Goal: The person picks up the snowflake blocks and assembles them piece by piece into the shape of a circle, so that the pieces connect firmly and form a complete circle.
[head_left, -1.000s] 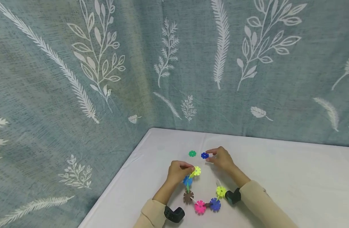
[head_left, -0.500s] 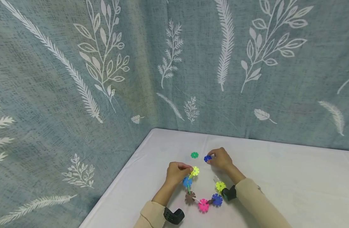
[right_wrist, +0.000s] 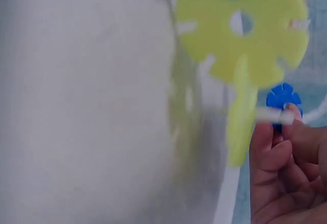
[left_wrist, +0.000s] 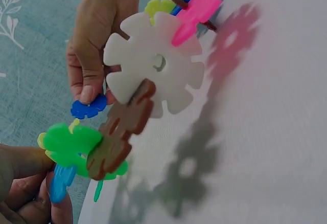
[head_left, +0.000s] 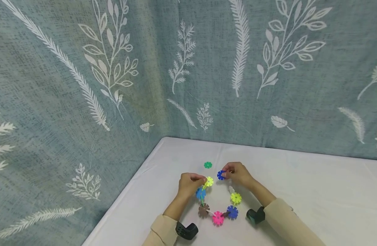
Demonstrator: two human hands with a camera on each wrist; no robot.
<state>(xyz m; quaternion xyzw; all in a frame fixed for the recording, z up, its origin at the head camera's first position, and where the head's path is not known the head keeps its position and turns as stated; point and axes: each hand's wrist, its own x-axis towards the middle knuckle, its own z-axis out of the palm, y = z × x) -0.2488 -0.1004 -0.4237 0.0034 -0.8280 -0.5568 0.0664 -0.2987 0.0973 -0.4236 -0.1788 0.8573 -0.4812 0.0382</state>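
Note:
A ring-shaped chain of slotted plastic snowflake discs stands over the white table. My left hand [head_left: 189,184] pinches its upper-left end, near a yellow disc [head_left: 209,181]. Down from there come a light blue disc [head_left: 201,193], a brown disc [head_left: 203,210] and a pink disc [head_left: 218,218]. The right side carries a blue disc [head_left: 232,212], a second yellow disc [head_left: 236,198] and a white disc [head_left: 231,189] at its free end. Between thumb and fingers my right hand [head_left: 239,175] holds a loose dark blue disc [right_wrist: 284,100], apart from the chain. The left wrist view shows a large white disc [left_wrist: 153,63] up close.
A loose green disc [head_left: 208,165] lies flat on the white-covered table [head_left: 323,191], beyond both hands. Black wrist devices [head_left: 187,231] sit at the sleeve cuffs. Behind the table hangs a grey-green leaf-patterned curtain [head_left: 219,68].
My right hand has picked up the dark blue disc and drawn it nearer the chain, away from the green disc. The left hand keeps its pinch on the chain, barely moving.

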